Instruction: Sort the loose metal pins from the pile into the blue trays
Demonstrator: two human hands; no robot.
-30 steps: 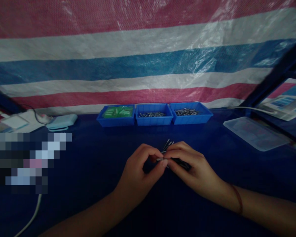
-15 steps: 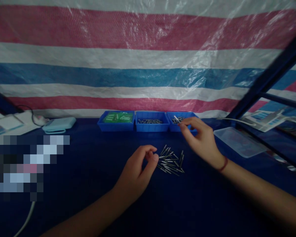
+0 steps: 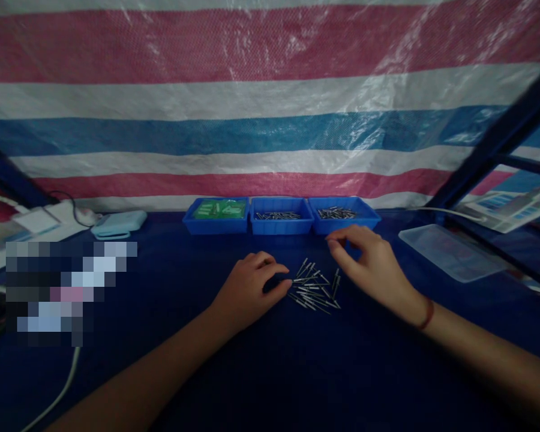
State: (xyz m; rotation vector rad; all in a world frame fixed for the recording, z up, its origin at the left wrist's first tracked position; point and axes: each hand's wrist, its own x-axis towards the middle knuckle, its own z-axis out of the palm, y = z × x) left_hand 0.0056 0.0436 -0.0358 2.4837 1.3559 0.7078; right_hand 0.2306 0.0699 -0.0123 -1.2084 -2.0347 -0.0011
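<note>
A loose pile of blind rivets (image 3: 312,294), thin silvery pins with thicker ends, lies on the dark blue tabletop between my hands. At the pile's left edge is my left hand (image 3: 254,288), thumb and index finger parted, with nothing visible in its grip. My right hand (image 3: 364,258) hovers above and right of the pile, in front of the right blue bin (image 3: 346,225). Its thumb and index tips are brought together and I see nothing between them. That bin holds more rivets, and the middle blue bin (image 3: 282,227) contains similar metal pins.
The left blue bin (image 3: 216,226) holds a green packet (image 3: 219,209). A clear plastic lid (image 3: 454,252) lies at the right, near a blue metal frame (image 3: 486,144). At the left are a light blue case (image 3: 119,224) and a white cable (image 3: 69,384). A striped sheet (image 3: 261,96) hangs behind.
My right hand has drawn back from the right bin towards the pile, and the rivet at its fingertips is no longer seen there. My left thumb and index finger have spread apart.
</note>
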